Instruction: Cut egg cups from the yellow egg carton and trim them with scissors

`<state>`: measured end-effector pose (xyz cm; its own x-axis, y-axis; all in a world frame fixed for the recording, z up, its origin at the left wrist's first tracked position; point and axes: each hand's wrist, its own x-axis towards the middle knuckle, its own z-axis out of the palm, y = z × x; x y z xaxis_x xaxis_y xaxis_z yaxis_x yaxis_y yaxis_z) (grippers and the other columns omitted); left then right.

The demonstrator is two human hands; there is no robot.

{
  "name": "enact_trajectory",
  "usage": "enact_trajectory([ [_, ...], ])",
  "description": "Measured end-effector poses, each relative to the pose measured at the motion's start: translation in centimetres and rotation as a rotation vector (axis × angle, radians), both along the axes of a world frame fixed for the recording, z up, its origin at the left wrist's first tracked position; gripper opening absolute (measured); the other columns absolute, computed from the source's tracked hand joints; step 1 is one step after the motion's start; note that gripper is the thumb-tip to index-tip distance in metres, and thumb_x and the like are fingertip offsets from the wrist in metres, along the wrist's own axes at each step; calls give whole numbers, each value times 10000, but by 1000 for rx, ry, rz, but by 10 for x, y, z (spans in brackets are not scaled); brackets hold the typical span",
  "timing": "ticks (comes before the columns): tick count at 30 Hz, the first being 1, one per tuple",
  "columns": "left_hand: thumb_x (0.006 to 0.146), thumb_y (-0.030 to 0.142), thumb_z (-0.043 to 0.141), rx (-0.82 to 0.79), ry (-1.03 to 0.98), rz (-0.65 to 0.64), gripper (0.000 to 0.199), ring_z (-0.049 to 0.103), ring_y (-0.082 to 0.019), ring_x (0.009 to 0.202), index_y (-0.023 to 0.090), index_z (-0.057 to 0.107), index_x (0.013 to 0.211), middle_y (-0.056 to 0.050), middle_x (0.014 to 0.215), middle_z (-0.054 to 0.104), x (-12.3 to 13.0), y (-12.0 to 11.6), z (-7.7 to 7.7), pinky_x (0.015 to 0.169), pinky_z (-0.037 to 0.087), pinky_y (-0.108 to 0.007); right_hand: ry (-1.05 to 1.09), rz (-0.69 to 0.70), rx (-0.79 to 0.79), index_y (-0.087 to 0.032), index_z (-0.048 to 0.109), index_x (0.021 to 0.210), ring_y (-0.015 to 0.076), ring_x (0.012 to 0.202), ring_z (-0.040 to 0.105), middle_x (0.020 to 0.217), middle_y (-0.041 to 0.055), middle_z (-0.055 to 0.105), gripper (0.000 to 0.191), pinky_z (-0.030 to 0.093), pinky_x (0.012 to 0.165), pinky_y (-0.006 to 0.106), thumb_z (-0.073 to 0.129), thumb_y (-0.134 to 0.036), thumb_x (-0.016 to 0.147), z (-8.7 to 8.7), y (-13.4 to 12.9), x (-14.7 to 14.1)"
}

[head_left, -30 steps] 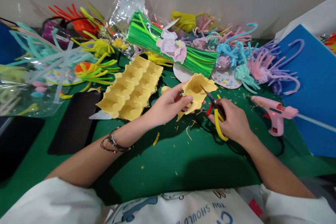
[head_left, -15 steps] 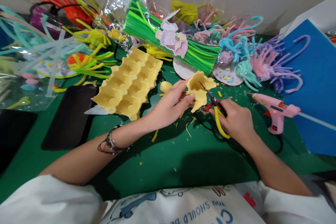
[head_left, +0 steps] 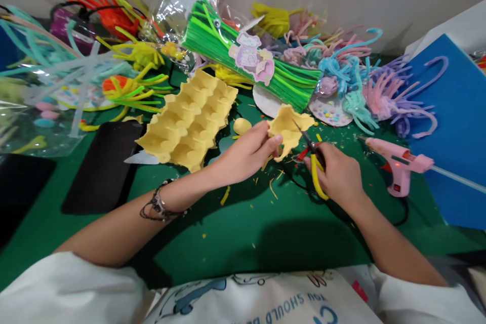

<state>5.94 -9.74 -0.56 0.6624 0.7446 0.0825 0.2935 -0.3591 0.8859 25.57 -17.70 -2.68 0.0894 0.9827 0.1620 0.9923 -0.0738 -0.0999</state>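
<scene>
My left hand (head_left: 253,151) pinches a yellow egg-carton piece (head_left: 287,124) with ragged edges, its hollow facing up. In my right hand (head_left: 339,168) is a pair of scissors (head_left: 317,177) with yellow handles and dark blades. The blade tips reach over the right side of the carton piece; whether they are cutting into it is hard to tell. Left of my hands lies the larger yellow egg carton (head_left: 190,119) with its rows of cups. A small rounded yellow piece (head_left: 242,126) rests just behind my left hand.
A pink glue gun (head_left: 398,162) with a lit red switch stands at right, by a blue board (head_left: 451,162). Green pipe cleaners (head_left: 212,43) in plastic and pastel pipe-cleaner bundles (head_left: 351,73) line the back. A black phone (head_left: 100,167) lies left. Yellow scraps dot the green table (head_left: 228,243).
The carton piece has tilted and turned slightly in my left hand. The scissors stay at its right side with little movement. The whole view has shifted a little.
</scene>
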Motion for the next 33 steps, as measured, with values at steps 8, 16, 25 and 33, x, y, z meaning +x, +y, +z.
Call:
enact_trajectory([
  [8, 903, 274, 316, 195, 333, 45, 355, 478, -100, 556, 174, 423, 580, -8, 633, 512, -2, 2, 7, 563, 382, -248, -135, -20, -70, -167, 577, 898, 194, 655, 594, 842, 91, 664, 502, 228, 494, 258, 314, -594, 867, 10, -5, -5],
  [16, 871, 256, 275, 596, 773, 70, 342, 583, -197, 615, 119, 575, 779, -89, 765, 615, -4, 3, 15, 491, 271, -304, -197, -3, -102, -150, 589, 968, 200, 701, 603, 971, 108, 667, 514, 232, 507, 270, 343, -589, 864, 5, -3, -7],
  [25, 869, 281, 281, 483, 800, 56, 349, 556, -193, 598, 125, 565, 740, -88, 713, 592, -8, 7, 19, 487, 241, -297, -214, 59, -19, -151, 629, 870, 153, 565, 551, 819, 81, 686, 558, 196, 472, 255, 303, -604, 878, -2, -5, -4],
  [33, 866, 333, 353, -115, 3, -2, 307, 519, -110, 705, 156, 459, 1093, -23, 861, 578, -1, 5, -5, 617, 411, -219, -5, 150, 122, -163, 576, 705, 138, 573, 548, 643, 52, 624, 649, 254, 482, 228, 183, -645, 891, -9, -3, 0],
])
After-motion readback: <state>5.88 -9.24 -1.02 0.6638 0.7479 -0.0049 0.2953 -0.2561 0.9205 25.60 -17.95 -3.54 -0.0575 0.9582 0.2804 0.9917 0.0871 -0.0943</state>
